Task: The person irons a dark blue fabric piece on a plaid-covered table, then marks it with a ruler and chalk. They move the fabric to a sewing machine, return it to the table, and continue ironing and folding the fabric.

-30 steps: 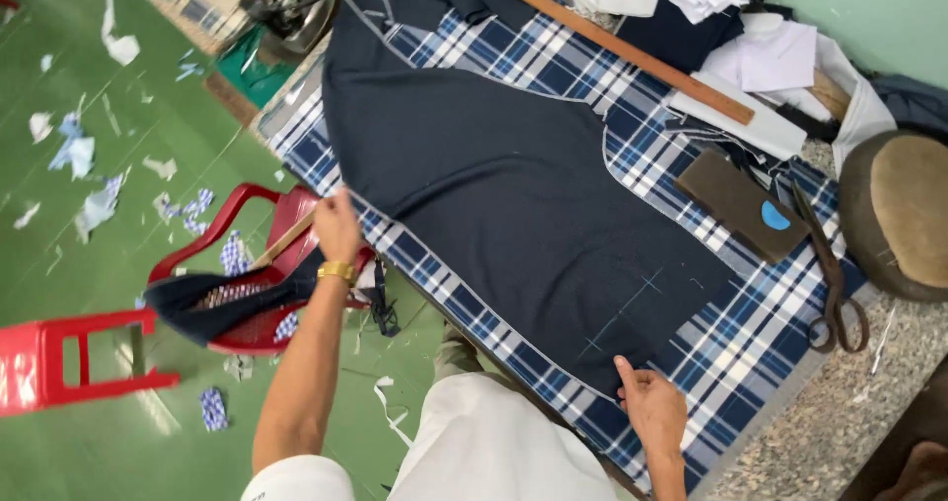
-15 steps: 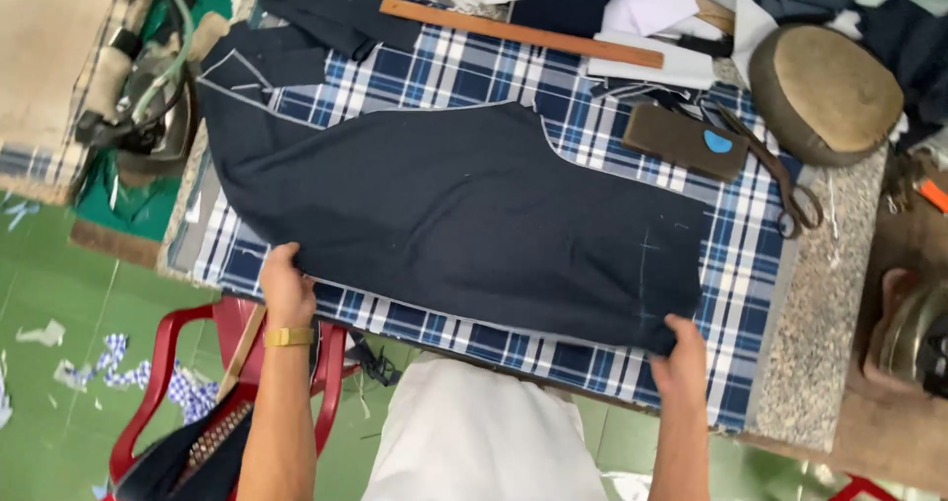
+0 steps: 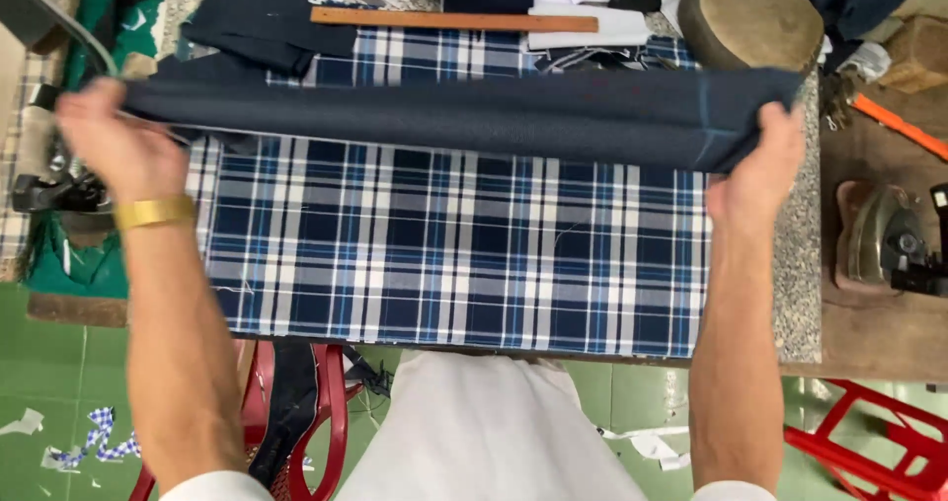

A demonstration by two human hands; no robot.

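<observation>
The left hand (image 3: 117, 144), a gold band on its wrist, was closed on one end of a dark navy cloth (image 3: 444, 116), while the right hand (image 3: 760, 170) was clamped on the other end, fingers curled over the edge. Between the two hands the cloth hung stretched in a long, narrow band, its weave fine and matte, with a faint chalk line crossing it close to the right hand. The cloth was lifted above the far half of a plaid cover (image 3: 454, 244), a flat blue, navy and white check spread over the worktable. Beyond the plaid cover lay a long wooden ruler (image 3: 454, 19), straight and thin, among folded white and navy pieces. At the far right corner of the plaid cover sat a round, padded brown cushion (image 3: 750, 12). To the right of the plaid cover a speckled stone edge (image 3: 800, 294) showed, and past it a metal iron (image 3: 879, 239) rested on a wooden board. Below the near edge of the plaid cover stood a red plastic chair (image 3: 316, 412) on a green floor (image 3: 49, 392) scattered with scraps.
</observation>
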